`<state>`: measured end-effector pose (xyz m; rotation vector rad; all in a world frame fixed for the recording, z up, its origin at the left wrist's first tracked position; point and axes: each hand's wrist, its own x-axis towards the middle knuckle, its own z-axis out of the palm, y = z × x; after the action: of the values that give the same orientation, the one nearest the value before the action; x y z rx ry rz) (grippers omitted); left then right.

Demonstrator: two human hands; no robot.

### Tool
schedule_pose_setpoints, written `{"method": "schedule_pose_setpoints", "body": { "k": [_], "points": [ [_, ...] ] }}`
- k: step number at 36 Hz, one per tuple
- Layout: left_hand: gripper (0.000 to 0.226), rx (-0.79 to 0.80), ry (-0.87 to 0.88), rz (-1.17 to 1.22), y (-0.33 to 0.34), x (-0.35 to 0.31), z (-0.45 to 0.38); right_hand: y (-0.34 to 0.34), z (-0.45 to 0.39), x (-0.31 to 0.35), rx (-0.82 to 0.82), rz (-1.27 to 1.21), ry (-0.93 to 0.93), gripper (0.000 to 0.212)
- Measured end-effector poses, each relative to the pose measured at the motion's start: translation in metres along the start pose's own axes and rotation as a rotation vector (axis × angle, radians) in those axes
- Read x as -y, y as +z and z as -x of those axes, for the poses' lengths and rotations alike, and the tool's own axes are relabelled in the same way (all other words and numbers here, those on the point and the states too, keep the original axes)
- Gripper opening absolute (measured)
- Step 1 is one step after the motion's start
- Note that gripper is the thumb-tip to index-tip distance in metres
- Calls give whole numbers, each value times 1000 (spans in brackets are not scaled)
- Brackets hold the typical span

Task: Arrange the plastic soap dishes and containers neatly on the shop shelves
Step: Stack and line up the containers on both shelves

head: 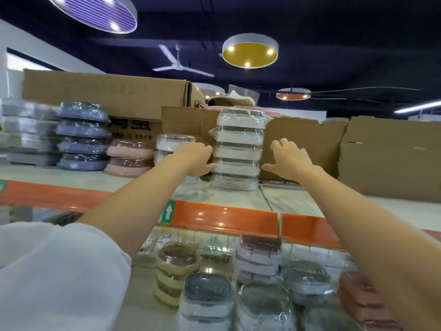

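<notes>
Shop shelf (238, 199), top tier, orange front rail. White stack (238, 149): wrapped soap dishes piled upright, long axis vertical, standing mid-shelf against a carton (303, 142). Left hand (195, 161): fingers loosely curled, touching the stack's left side low down. Right hand (287, 158): relaxed, half open, holding nothing, just right of the stack, apart from it. Pink stack (130, 156) and grey stack (83, 137) further left.
</notes>
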<state>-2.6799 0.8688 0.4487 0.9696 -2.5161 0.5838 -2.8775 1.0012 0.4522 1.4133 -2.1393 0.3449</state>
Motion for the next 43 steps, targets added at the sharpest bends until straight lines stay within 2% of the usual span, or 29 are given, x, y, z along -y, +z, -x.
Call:
{"method": "schedule_pose_setpoints", "body": {
  "k": [4, 8, 15, 19, 24, 26, 32, 43],
  "points": [
    [51, 114, 78, -9, 2, 3, 19, -7, 23, 11, 0, 131, -36, 56],
    [49, 112, 134, 20, 2, 4, 38, -17, 46, 21, 17, 212, -38, 48],
    [47, -51, 237, 64, -12, -3, 84, -43, 102, 45, -29, 224, -23, 41],
    [45, -209, 278, 112, -17, -11, 115, -54, 135, 61, -28, 212, -13, 38],
    [40, -419, 410, 171, 5, -10, 157, -47, 178, 83, -6, 191, -22, 39],
    [38, -441, 438, 189, 15, -9, 174, -40, 195, 94, 9, 180, -37, 40],
    [35, -353, 469, 186, 43, -5, 218, -11, 230, 123, 99, 139, -63, 39],
    [59, 105, 310, 107, 107, 0, 271, 55, 260, 153, 317, 82, -63, 49]
  ]
}}
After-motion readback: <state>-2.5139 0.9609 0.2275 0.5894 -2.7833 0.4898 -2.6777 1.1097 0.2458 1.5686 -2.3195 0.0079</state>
